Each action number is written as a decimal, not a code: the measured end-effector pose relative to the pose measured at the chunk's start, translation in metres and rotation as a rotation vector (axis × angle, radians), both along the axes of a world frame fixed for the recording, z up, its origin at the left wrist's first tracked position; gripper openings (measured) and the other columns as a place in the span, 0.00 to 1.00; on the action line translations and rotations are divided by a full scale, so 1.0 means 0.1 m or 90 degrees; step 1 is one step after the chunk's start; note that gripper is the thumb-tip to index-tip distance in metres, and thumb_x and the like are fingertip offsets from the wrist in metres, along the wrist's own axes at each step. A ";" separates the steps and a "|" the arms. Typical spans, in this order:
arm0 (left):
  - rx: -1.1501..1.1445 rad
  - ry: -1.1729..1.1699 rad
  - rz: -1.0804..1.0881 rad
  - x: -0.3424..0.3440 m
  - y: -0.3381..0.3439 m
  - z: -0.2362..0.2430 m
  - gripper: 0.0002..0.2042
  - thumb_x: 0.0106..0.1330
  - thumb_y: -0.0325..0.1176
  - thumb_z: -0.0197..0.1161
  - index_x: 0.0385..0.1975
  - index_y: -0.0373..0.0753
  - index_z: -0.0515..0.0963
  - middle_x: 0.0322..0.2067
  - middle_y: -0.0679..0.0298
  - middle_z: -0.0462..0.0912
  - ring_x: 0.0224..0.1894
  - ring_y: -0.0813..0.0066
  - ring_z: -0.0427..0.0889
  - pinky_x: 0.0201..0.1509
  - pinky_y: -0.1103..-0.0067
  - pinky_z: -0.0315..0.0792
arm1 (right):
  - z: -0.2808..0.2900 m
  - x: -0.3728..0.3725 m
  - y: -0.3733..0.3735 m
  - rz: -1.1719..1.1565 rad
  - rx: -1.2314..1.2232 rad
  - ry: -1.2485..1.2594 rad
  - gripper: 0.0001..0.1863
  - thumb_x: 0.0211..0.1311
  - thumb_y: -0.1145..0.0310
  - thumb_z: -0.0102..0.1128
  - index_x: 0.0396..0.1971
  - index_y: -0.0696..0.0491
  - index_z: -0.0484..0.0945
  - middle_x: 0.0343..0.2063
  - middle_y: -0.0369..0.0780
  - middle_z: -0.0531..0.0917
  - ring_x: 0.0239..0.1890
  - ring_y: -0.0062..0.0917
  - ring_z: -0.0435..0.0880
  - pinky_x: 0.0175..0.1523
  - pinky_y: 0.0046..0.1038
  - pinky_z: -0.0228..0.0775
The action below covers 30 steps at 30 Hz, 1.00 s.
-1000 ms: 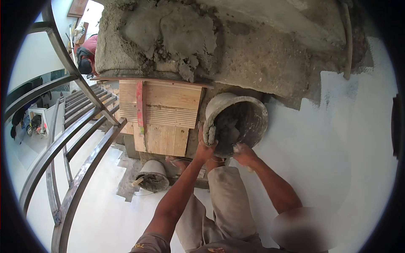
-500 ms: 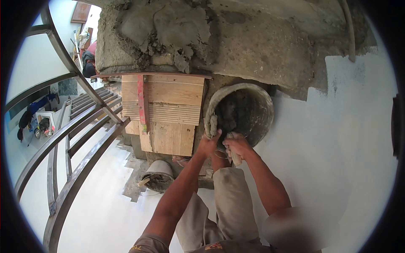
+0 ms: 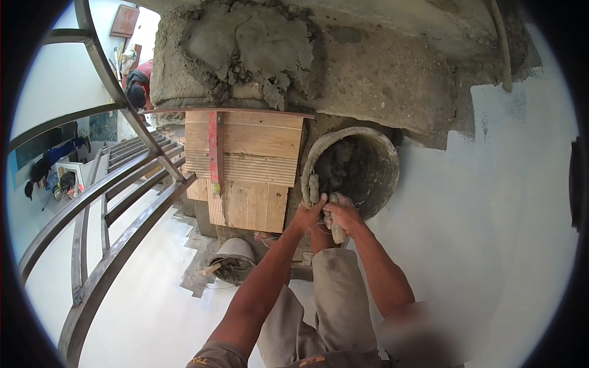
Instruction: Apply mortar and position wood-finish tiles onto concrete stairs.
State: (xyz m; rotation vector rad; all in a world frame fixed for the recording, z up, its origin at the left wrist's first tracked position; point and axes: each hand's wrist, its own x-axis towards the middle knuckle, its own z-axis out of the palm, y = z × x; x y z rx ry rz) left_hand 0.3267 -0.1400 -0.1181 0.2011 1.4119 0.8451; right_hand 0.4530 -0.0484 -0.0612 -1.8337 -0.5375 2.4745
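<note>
A large mortar-stained bucket (image 3: 392, 161) stands tilted toward me, with wet grey mortar (image 3: 343, 168) inside. My left hand (image 3: 307, 216) is closed on its near left rim, beside a mortar-caked lump (image 3: 314, 187) that may be the bucket's handle. Right next to it, my right hand (image 3: 345, 214) is wrapped round a short wooden trowel handle (image 3: 338, 233), its butt pointing back at me. The other end of that tool is hidden by my fingers and the bucket. The two hands almost touch.
Wood-look tiles (image 3: 254, 199) carry a red level (image 3: 215, 150) left of the bucket. Behind lies a concrete ledge (image 3: 386, 80) with a mortar heap (image 3: 251, 43). A small bucket (image 3: 236, 250) stands near my legs. Metal railing (image 3: 126, 230) curves along the left; a person (image 3: 138, 86) bends beyond it.
The view has shifted slightly, so the tiles and ledge sit a little lower and further right. More of the person beyond the railing shows. Both hands keep their grips at the bucket.
</note>
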 end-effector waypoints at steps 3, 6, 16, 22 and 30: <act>-0.024 -0.161 -0.001 0.01 0.12 0.11 0.34 0.69 0.54 0.67 0.65 0.34 0.68 0.54 0.54 0.80 0.56 0.68 0.76 0.55 0.73 0.75 | 0.05 0.17 -0.07 -0.034 0.037 0.025 0.09 0.65 0.71 0.61 0.40 0.50 0.69 0.24 0.35 0.73 0.18 0.21 0.74 0.22 0.28 0.70; 0.109 -0.017 -0.102 -0.14 0.02 -0.02 0.49 0.65 0.55 0.71 0.77 0.36 0.49 0.68 0.49 0.67 0.66 0.63 0.70 0.63 0.70 0.72 | 0.20 0.07 -0.07 -0.070 0.065 0.036 0.11 0.64 0.71 0.60 0.41 0.50 0.68 0.24 0.34 0.71 0.18 0.21 0.73 0.22 0.28 0.69; 0.036 -0.018 0.182 -0.62 0.50 0.89 0.49 0.74 0.63 0.52 0.79 0.44 0.29 0.78 0.47 0.45 0.79 0.52 0.50 0.77 0.61 0.54 | 1.67 0.07 0.10 -0.115 0.172 -0.073 0.15 0.61 0.74 0.58 0.47 0.57 0.70 0.25 0.37 0.74 0.21 0.21 0.75 0.24 0.27 0.71; 0.128 -0.157 0.304 -1.10 1.22 1.44 0.52 0.70 0.71 0.47 0.79 0.46 0.26 0.79 0.50 0.40 0.80 0.50 0.48 0.78 0.55 0.51 | 2.15 -0.88 0.40 -0.219 0.430 -0.050 0.29 0.62 0.75 0.60 0.64 0.57 0.67 0.31 0.37 0.76 0.23 0.18 0.75 0.28 0.25 0.74; 0.232 -0.467 0.411 -1.41 1.82 1.49 0.59 0.64 0.77 0.49 0.78 0.42 0.26 0.79 0.45 0.37 0.80 0.47 0.44 0.80 0.57 0.49 | 1.07 -2.03 1.48 0.045 0.845 -0.436 0.27 0.68 0.66 0.59 0.60 0.66 0.68 0.55 0.62 0.76 0.57 0.57 0.76 0.64 0.40 0.67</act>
